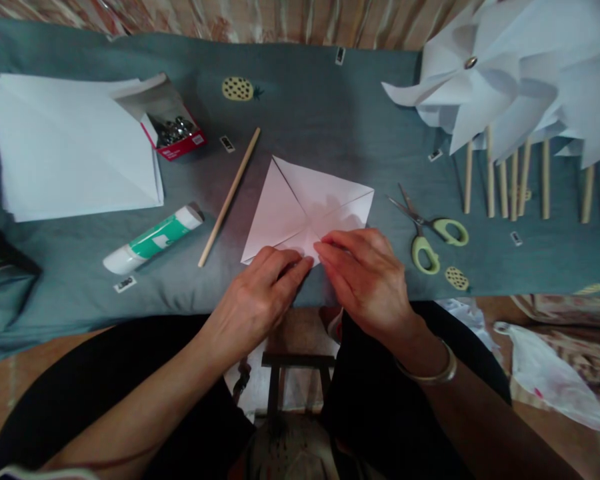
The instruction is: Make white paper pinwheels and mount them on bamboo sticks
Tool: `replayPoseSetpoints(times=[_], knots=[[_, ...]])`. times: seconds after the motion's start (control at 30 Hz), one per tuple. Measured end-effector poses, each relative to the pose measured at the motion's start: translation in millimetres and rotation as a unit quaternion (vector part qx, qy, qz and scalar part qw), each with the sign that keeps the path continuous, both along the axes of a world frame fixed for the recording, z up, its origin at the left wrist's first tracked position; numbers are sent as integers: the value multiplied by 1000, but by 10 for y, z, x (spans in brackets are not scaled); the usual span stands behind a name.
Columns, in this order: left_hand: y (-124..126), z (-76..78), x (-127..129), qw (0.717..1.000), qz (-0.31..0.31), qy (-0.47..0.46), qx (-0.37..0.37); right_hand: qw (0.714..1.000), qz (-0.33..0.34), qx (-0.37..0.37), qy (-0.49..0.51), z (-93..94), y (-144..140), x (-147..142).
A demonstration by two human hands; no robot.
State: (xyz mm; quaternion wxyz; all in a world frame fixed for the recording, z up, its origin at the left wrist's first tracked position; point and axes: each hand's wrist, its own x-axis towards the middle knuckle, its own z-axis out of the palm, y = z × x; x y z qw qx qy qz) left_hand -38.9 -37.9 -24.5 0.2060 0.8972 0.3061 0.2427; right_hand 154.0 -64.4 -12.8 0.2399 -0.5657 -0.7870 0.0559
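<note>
A grey-green cloth (305,100) covered the work surface from the far edge to its near edge just in front of the person's lap, with bare cloth lying open between the objects at centre. At the far right, a cluster of white paper pinwheels (510,80) on wooden sticks overhung the right edge of the view; at the far left, a stack of white paper sheets (70,147) lay close to the left edge, a red box of metal fasteners (173,133) touching its right corner. A square sheet of creased white paper (300,200) lay at centre, turned like a diamond, its near corner close to the cloth's near edge. Both hands pressed on that near corner: the left hand (257,293) lay palm down, fingers together and flat on the paper's near-left part, while the right hand (367,277), a bangle at its wrist, pinched the paper's near edge between closed fingertips, the two hands almost touching. A glue stick (153,240) and a wooden stick (229,197) lay left of the paper, apart from it; green-handled scissors (430,230), blades open, lay just right of the right hand.
</note>
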Motion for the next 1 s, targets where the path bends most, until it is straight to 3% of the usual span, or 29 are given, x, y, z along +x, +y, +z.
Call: replayPoseSetpoints(times=[1.0], knots=[[17, 10, 2, 1000, 1, 4, -17, 999, -29, -20, -25, -80, 82, -53]])
